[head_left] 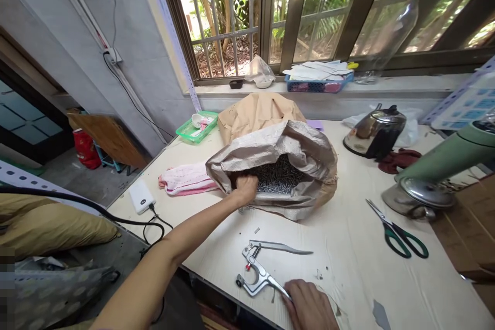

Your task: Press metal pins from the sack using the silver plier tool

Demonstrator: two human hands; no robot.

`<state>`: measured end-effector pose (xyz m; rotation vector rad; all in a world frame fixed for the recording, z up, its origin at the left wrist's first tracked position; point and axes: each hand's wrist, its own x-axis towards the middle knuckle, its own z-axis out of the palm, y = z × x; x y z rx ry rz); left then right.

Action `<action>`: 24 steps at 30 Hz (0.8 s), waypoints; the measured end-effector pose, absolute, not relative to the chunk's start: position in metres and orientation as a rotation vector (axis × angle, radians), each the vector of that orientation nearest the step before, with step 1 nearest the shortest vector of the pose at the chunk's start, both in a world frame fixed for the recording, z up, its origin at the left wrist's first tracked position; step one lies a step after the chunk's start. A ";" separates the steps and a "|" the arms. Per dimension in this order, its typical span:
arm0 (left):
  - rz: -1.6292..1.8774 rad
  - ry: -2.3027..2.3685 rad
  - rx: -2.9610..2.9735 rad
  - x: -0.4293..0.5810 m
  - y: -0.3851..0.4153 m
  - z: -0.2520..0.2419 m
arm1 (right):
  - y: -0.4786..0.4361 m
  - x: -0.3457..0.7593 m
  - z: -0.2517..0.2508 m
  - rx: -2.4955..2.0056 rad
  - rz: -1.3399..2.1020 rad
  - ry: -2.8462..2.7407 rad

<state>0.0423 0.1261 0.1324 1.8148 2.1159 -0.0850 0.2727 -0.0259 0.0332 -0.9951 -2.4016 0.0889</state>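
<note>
My left hand (246,187) reaches into the open mouth of a silvery woven sack (305,152) and its fingers are closed in the heap of small dark metal pieces (280,176) inside. My right hand (309,305) rests near the table's front edge, fingers curled on the lower handle of silver press pliers (258,273). The pliers lie flat with their upper handle pointing right. A single small metal piece (256,230) lies loose between the sack and the pliers.
Green-handled scissors (398,232) lie to the right. A steel kettle (375,131), a green machine (436,170), a pink cloth (185,179), a white power bank (141,196) with cable and a green basket (193,126) stand around. A brown paper bag (257,111) sits behind the sack.
</note>
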 end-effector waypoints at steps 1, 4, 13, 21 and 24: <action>-0.083 2.121 1.829 0.042 0.124 0.132 | -0.025 0.268 0.033 -1.036 0.076 -2.394; -0.041 2.130 1.862 0.039 0.120 0.131 | -0.018 0.253 0.035 -1.107 0.039 -2.384; 0.423 1.982 1.942 0.009 0.109 0.134 | -0.011 0.251 0.052 -1.019 0.141 -2.417; 0.711 1.735 1.496 -0.003 0.052 0.131 | -0.006 0.239 0.054 -0.956 0.151 -2.440; 0.731 1.638 1.266 -0.003 0.034 0.124 | -0.008 0.232 0.051 -0.938 0.111 -2.453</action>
